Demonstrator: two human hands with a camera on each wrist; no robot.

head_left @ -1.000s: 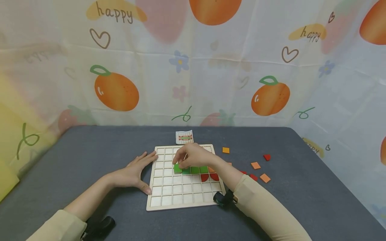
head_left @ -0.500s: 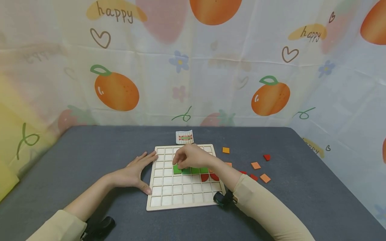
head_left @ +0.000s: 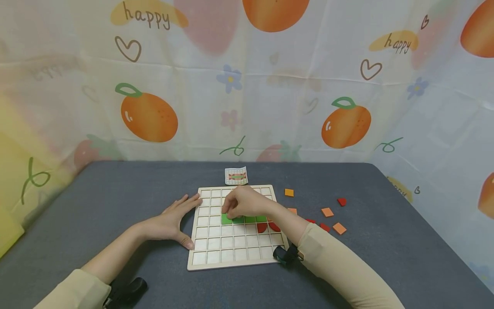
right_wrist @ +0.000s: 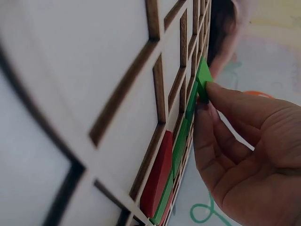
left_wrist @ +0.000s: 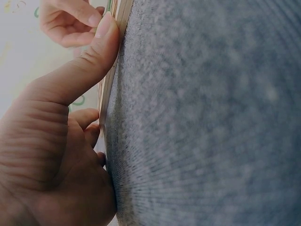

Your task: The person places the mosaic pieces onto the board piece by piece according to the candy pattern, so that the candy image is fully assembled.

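In the head view, a pale wooden grid board [head_left: 214, 256] lies on the dark table. My right hand [head_left: 248, 201] is over its middle, pinching a green square tile [right_wrist: 203, 77] between thumb and fingers at the left end of a green row. The right wrist view shows this tile tilted against the grid, beside the green tiles [right_wrist: 179, 146] set in cells. Below the row, red rounded pieces [head_left: 262, 228] sit in cells. My left hand [head_left: 167, 223] is spread along the board's left edge, with fingertips touching the upper part and thumb [left_wrist: 101, 52] the lower.
A small printed card [head_left: 236, 176] with a grid picture lies just behind the board. Loose tiles lie to the right: a yellow-orange square [head_left: 289, 192], light orange squares [head_left: 339, 228] and red pieces [head_left: 341, 201]. A patterned curtain [head_left: 270, 86] hangs behind the table.
My right hand has lowered slightly toward the near side with the green tile, which now lies closer in line with the row. My left hand has stayed in place.
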